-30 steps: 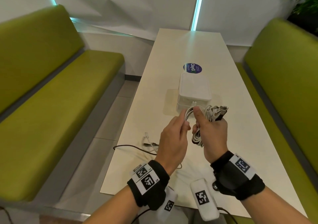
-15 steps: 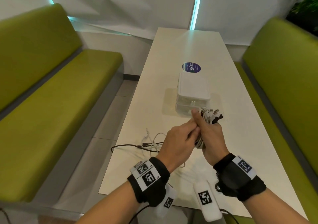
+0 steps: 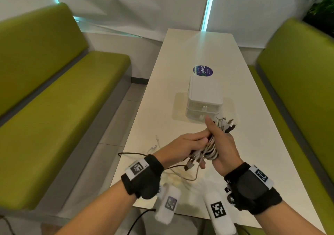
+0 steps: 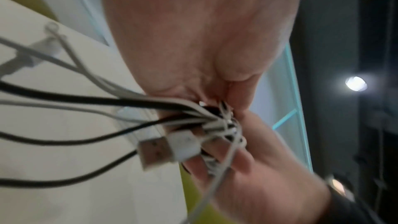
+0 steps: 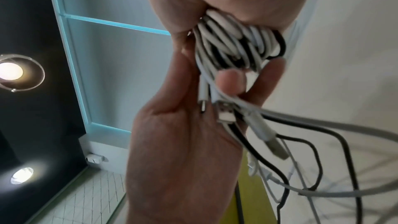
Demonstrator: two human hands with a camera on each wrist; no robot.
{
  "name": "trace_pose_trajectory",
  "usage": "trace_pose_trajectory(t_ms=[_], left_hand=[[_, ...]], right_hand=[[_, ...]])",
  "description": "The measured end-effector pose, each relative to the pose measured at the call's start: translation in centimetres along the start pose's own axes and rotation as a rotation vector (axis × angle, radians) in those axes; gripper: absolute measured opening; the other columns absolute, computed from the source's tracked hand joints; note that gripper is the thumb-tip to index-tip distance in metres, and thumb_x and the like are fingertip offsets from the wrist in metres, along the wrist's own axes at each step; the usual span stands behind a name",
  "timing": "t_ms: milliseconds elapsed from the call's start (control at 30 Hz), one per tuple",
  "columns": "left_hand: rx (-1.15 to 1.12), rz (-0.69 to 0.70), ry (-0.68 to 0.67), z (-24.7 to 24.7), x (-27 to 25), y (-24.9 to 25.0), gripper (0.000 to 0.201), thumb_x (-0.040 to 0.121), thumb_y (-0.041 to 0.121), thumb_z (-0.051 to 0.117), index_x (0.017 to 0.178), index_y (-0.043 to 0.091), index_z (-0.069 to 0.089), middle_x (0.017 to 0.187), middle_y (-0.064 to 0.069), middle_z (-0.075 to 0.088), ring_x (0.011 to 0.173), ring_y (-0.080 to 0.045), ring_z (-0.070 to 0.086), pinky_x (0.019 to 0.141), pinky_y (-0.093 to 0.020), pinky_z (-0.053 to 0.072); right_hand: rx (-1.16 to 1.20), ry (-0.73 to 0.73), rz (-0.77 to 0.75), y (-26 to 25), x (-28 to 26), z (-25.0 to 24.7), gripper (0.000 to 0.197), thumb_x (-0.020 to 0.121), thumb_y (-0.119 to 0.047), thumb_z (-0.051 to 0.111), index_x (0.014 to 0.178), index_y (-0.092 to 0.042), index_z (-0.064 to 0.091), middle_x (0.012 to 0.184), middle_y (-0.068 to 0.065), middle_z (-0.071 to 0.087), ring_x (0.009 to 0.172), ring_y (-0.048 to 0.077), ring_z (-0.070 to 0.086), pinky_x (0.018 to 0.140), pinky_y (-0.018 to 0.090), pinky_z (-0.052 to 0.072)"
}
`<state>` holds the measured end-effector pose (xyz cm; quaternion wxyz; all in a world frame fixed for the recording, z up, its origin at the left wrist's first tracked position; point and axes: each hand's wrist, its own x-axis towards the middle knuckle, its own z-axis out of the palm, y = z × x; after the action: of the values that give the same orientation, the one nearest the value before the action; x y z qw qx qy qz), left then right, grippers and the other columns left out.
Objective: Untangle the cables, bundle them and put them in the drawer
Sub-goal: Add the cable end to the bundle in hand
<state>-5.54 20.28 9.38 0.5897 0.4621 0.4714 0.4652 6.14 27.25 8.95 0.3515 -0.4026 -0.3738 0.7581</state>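
A: Hands first, what've we got?
B: Right hand (image 3: 223, 144) is wrapped round the cable bundle (image 3: 210, 149), thumb up. White + black cords folded into loops, plug ends (image 3: 226, 124) fanning out past the fingers on the far side.
A: And left?
B: Left hand (image 3: 182, 147) is pressed vs. the same bundle from the other side, fingers curled on it. In the left wrist view a white USB plug (image 4: 165, 148) sticks out by the fingertips.
A: Bundle on the surface?
B: No, held up over the near part of the surface (image 3: 253, 144), btwn both hands. Loose tails hang from it: a black cord (image 3: 132, 153) and thin white cords (image 3: 157, 142) trail on the surface to the left, a pale loop (image 3: 188, 176) droops below the hands.
A: Farther out?
B: White drawer unit (image 3: 204, 101), two drawers stacked, both closed, just beyond the bundle. Behind it a round dark sticker (image 3: 202, 70) on the surface. Green benches (image 3: 54, 90) either side.
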Motion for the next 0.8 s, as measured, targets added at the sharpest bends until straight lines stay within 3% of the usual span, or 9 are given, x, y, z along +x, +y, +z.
trace_pose_trajectory(t_ms=[67,167,233,300,400,467,567,633,800], left_hand=[[-0.122,0.01,-0.019,-0.9,-0.2,0.3,0.039,0.103,0.018,0.039,0.141,0.024,0.046,0.129,-0.017,0.061,0.072,-0.032,0.064,0.077,-0.042,0.055],[-0.035,0.082,0.05,-1.3,-0.5,0.4,0.042,0.103,0.019,0.04,0.145,0.024,0.038,0.149,0.005,0.042,0.088,-0.016,0.067,0.079,-0.031,0.057],[0.041,0.07,0.124,-1.2,-0.7,0.4,0.056,0.101,0.031,0.044,0.151,0.033,0.018,0.15,0.022,0.033,0.099,0.007,0.06,0.083,-0.014,0.051],[0.171,0.075,0.123,-1.2,-0.6,0.3,0.073,0.096,0.038,0.05,0.151,0.037,0.003,0.137,0.042,0.035,0.087,0.011,0.063,0.074,-0.009,0.049],[0.334,0.066,0.06,-1.1,-0.1,-0.6,0.094,0.085,0.037,0.071,0.152,0.035,0.005,0.141,0.017,0.046,0.075,-0.004,0.066,0.071,-0.022,0.055],[0.379,0.032,0.046,-1.1,0.0,-0.8,0.078,0.081,0.041,0.073,0.146,0.026,0.032,0.128,0.006,0.061,0.074,-0.015,0.069,0.071,-0.027,0.054],[0.425,-0.081,-0.049,-1.2,-0.1,-0.2,0.055,0.087,0.042,0.067,0.132,0.02,0.044,0.098,-0.001,0.075,0.074,-0.018,0.066,0.073,-0.027,0.051],[0.516,-0.13,-0.121,-1.2,-0.4,0.1,0.031,0.089,0.043,0.065,0.107,0.018,0.06,0.083,-0.002,0.074,0.07,-0.01,0.061,0.073,-0.025,0.045],[0.579,-0.163,-0.097,-1.0,-0.5,0.1,0.047,0.083,0.048,0.068,0.069,0.005,0.058,0.057,-0.002,0.055,0.055,-0.01,0.05,0.069,-0.027,0.041]], right_hand=[[0.034,-0.033,-0.006,0.0,-0.2,0.2,0.057,0.078,-0.04,0.075,0.106,0.007,0.062,0.082,0.024,0.056,0.061,0.035,0.057,0.042,0.034,0.044],[-0.001,-0.003,-0.08,-0.6,-0.1,0.9,0.023,0.082,-0.011,0.071,0.094,0.006,0.063,0.078,0.022,0.053,0.055,0.032,0.055,0.042,0.032,0.043],[-0.041,0.06,-0.139,-0.9,0.1,1.1,0.008,0.082,-0.001,0.065,0.078,0.004,0.059,0.069,0.02,0.052,0.049,0.029,0.054,0.043,0.032,0.043],[-0.022,0.072,-0.163,-0.9,0.1,1.5,0.011,0.084,-0.004,0.067,0.08,0.003,0.061,0.068,0.017,0.057,0.054,0.028,0.057,0.05,0.035,0.048],[0.017,0.067,-0.187,-0.8,-0.1,1.8,0.014,0.088,-0.011,0.068,0.084,0.001,0.061,0.066,0.012,0.06,0.061,0.026,0.062,0.06,0.041,0.056],[0.047,0.026,-0.197,-0.8,-0.4,2.1,0.009,0.088,-0.01,0.067,0.086,-0.006,0.059,0.064,0.009,0.058,0.069,0.028,0.068,0.065,0.048,0.057],[0.085,-0.056,-0.198,-1.0,-0.6,2.1,0.012,0.087,-0.006,0.066,0.093,-0.009,0.056,0.071,0.006,0.062,0.086,0.034,0.072,0.072,0.053,0.056],[0.07,-0.11,-0.157,-1.2,-0.9,1.9,0.013,0.084,-0.008,0.067,0.091,-0.011,0.056,0.061,0.005,0.056,0.07,0.029,0.071,0.062,0.042,0.057],[0.044,-0.248,-0.098,-1.8,-1.0,1.5,0.014,0.078,-0.012,0.068,0.083,-0.013,0.055,0.052,0.002,0.038,0.042,0.015,0.043,0.046,0.029,0.039]])
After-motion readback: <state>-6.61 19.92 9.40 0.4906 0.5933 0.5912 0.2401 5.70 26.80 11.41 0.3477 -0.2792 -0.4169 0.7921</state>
